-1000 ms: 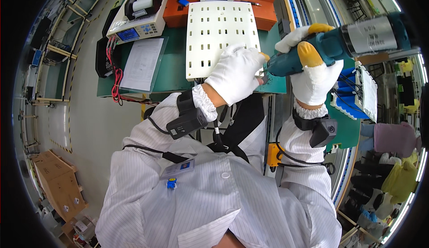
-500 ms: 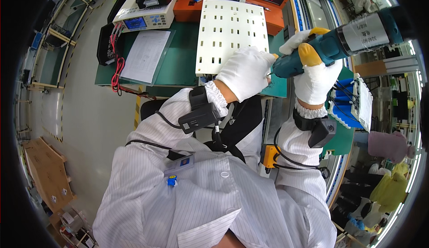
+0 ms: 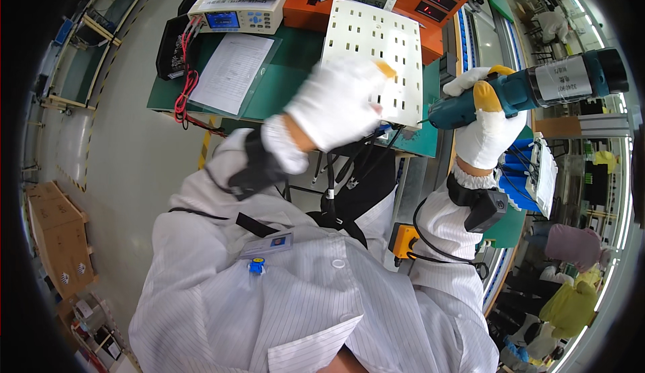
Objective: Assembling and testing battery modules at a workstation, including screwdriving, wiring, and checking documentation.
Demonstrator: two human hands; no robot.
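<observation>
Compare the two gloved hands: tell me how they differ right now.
The right hand grips a teal power screwdriver; the left hand holds nothing that shows. The left hand is motion-blurred over the white perforated panel; the right hand is sharp and off the panel's right edge. Both wear white gloves with yellow fingertips and a black wrist strap.

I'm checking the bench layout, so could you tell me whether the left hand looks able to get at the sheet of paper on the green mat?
Probably yes: the left hand hovers over the white perforated plate, and the sheet of paper lies uncovered just beside it, nothing between.
</observation>
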